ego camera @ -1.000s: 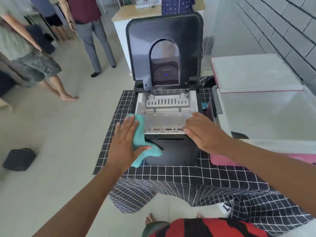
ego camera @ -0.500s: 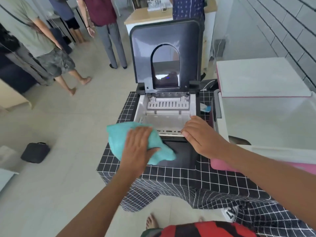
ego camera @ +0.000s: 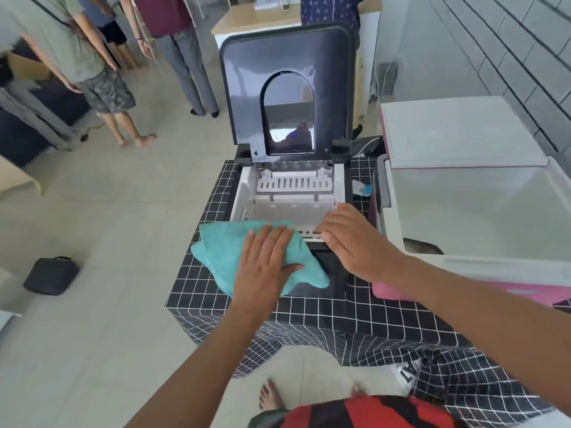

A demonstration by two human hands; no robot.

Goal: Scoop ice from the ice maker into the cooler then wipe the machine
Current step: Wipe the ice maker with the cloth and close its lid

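Both hands lay flat with fingers straight. The left hand (ego camera: 265, 267) pressed the teal cloth (ego camera: 225, 251) onto the front left edge of the ice maker (ego camera: 290, 186) at frame centre, hiding that corner. The right hand (ego camera: 355, 239) rested on its front right rim. The lid (ego camera: 287, 57) stood upright. The cooler (ego camera: 463, 211), open at right, was cut off by the frame edge.

We have slid our left hand (ego camera: 266, 267) and the teal cloth (ego camera: 228, 251) from the front left corner of the ice maker (ego camera: 290, 193) rightward along its front edge, closer to our right hand (ego camera: 352, 239). The cloth has spread out flatter, trailing off the machine's left side.
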